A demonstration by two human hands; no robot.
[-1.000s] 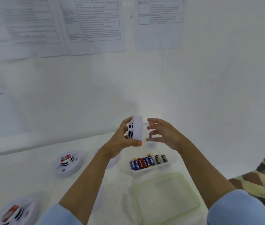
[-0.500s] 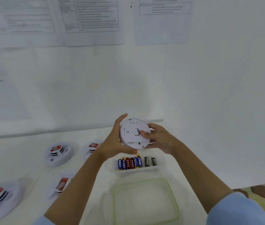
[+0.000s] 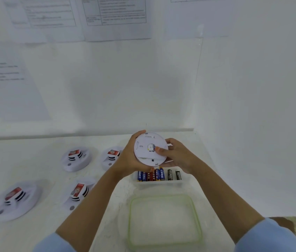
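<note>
A round white smoke detector (image 3: 146,151) is held above the table with its flat back facing me. My left hand (image 3: 128,157) grips its left rim and underside. My right hand (image 3: 175,156) holds its right edge, the thumb pressing near the small opening at the centre of the back. Just below the hands, a clear tray (image 3: 161,183) holds several AA batteries (image 3: 154,175) lying side by side, blue, red and black.
Several other white smoke detectors with red labels lie on the white table: two at the back (image 3: 75,158) (image 3: 111,157), two nearer (image 3: 17,199) (image 3: 78,192). A clear green-rimmed lid (image 3: 164,221) lies in front of the tray. White walls with taped papers (image 3: 116,15) stand behind and right.
The detector was turned from edge-on to its back facing me, and my right hand closed onto its right side. The view tilted down, showing more of the table.
</note>
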